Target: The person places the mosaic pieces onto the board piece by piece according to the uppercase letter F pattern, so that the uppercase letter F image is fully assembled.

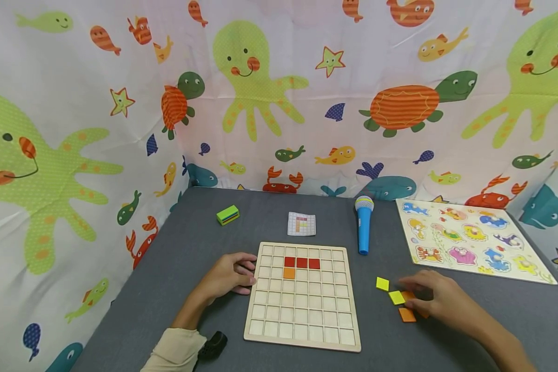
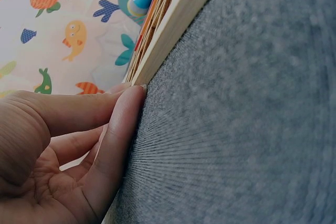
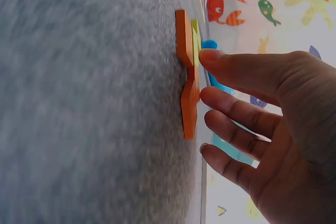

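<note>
A wooden grid board lies flat on the table. Three red tiles sit side by side in one of its upper rows, and an orange tile is below the leftmost. My left hand rests its fingertips against the board's left edge, fingers loosely bent. To the right of the board, my right hand hovers low over loose square tiles, with thumb and fingers apart in the right wrist view. Near its fingertips are orange tiles, partly hidden by the hand, and yellow tiles.
Behind the board lies a pattern card. A green stack of blocks is at the back left. A blue toy microphone and an animal puzzle board lie to the right. A black strap-like object is near my left wrist.
</note>
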### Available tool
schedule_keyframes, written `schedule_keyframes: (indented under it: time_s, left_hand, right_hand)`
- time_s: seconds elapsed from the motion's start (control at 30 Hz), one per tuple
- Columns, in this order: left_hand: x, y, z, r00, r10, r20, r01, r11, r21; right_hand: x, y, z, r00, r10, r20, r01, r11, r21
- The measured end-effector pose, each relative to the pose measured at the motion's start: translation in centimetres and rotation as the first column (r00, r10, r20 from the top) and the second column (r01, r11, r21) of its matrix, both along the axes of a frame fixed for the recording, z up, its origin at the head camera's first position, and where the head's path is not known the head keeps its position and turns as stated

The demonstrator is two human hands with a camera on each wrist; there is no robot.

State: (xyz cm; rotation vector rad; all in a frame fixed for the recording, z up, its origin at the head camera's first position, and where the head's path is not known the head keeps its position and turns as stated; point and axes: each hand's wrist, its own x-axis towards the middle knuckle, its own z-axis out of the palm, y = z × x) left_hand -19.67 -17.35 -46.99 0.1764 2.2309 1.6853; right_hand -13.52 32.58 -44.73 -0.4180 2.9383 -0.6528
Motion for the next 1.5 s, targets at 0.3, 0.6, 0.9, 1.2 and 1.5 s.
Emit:
schedule_keyframes:
  time_s: [0.3, 0.6, 0.9, 1.2, 1.5]
  left_hand:
    - [0.0, 0.1, -0.1, 1.000, 0.007, 0.000, -0.007, 1.000, -0.002]
    - [-0.1, 0.0, -0.1, 1.000, 0.006, -0.002, -0.006, 1.000, -0.004]
    - [-0.2, 0.2, -0.3, 1.000, 0.012, -0.004, -0.012, 1.000, -0.008]
    - [-0.1, 0.1, -0.4, 1.000, 0.012, -0.001, -0.012, 1.000, -0.011]
    - [-0.2, 0.2, -0.4, 1.000, 0.018, -0.002, -0.018, 1.000, -0.010]
  right_hand:
    - [0.7, 1.5, 0.1, 0.999, -0.030, 0.043, 0.030, 1.000, -0.001]
    - [1.0, 2.5, -0.3, 0.994, -0.023, 0.108, 0.024, 1.000, -0.006]
    - [1.0, 2.8, -0.3, 0.989, -0.029, 0.148, 0.029, 1.000, 0.001]
    - [1.1, 3.2, -0.3, 0.985, -0.039, 0.171, 0.038, 0.999, 0.009]
    - [1.0, 3.0, -0.3, 0.989, -0.044, 0.140, 0.037, 0.998, 0.051]
